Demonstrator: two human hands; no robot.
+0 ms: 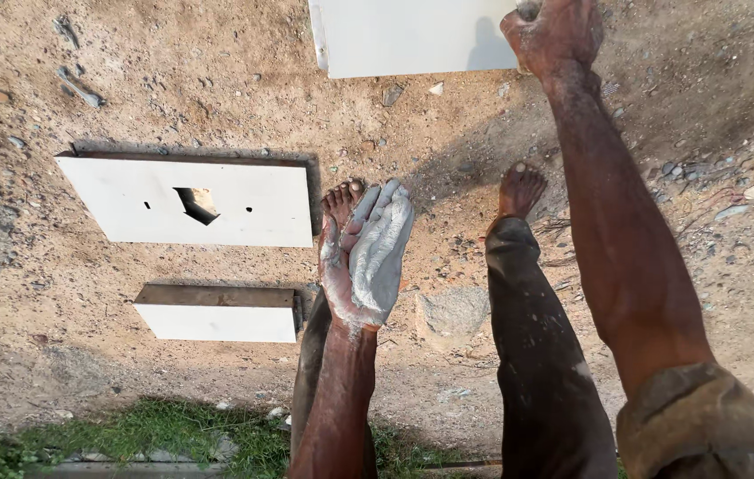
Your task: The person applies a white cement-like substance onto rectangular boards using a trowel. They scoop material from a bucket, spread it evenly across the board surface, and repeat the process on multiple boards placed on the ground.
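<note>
I see my left hand held flat and open, palm up, with pale grey paste smeared all over the palm and fingers. It grips nothing. My right hand is reached far out, with its fingers closed on the edge of a big white flat board at the top of the view. A small grey thing pokes out above that hand, but I cannot tell what it is.

Two more boards lie on the sandy brown ground to the left. The wide white board with a dark cut-out hole is near my left hand. The smaller white block lies just below it. My bare feet stand between the boards. A grey stone sits by my legs, and green grass grows at the bottom.
</note>
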